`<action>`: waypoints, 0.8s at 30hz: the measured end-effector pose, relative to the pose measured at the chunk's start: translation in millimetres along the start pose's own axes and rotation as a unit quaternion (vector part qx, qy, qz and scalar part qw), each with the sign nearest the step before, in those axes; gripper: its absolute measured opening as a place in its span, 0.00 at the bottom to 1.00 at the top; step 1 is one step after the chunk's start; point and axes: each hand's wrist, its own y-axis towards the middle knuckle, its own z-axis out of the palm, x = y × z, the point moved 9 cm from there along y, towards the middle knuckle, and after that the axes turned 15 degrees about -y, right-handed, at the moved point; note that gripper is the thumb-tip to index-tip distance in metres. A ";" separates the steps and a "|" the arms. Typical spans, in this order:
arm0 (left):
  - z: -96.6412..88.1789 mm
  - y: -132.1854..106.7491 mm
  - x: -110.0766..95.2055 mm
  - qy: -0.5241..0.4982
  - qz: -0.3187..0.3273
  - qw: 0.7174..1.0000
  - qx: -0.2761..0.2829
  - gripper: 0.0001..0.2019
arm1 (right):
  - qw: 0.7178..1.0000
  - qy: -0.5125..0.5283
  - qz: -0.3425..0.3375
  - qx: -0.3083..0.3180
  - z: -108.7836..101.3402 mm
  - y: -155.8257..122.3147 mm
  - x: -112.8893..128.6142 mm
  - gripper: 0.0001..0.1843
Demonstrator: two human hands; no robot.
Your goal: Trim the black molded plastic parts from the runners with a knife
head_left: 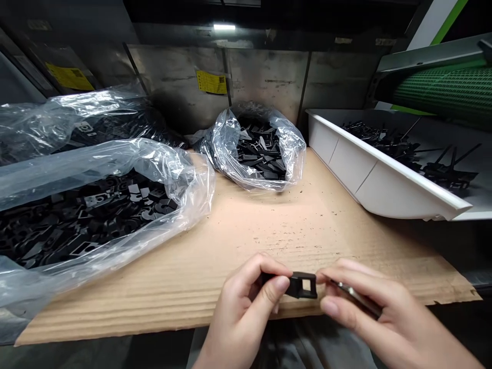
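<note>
Over cardboard (pixel 269 225), right hand (pixel 378 303) grips a tool (pixel 358 296), apparently.

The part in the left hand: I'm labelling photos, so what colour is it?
The part is black, seen best in the head view.

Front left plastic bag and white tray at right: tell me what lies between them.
In the head view, a smaller clear plastic bag of black parts sits between them toward the back, on cardboard strewn with dark specks.
</note>
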 end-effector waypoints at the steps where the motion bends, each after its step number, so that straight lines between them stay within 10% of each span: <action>1: 2.4 0.9 0.6 -0.016 -0.003 1.000 0.008 0.04 | 0.999 0.032 0.018 -0.009 2.8 -0.6 -0.1 0.07; 7: 15.8 8.4 13.9 -0.091 -0.089 0.990 0.065 0.16 | 0.966 -0.126 -0.049 -0.219 -6.7 -19.0 30.6 0.06; 24: -1.4 8.2 17.6 -0.168 -0.083 0.982 -0.034 0.12 | 0.978 -0.091 0.047 -0.181 -0.1 -29.9 2.2 0.14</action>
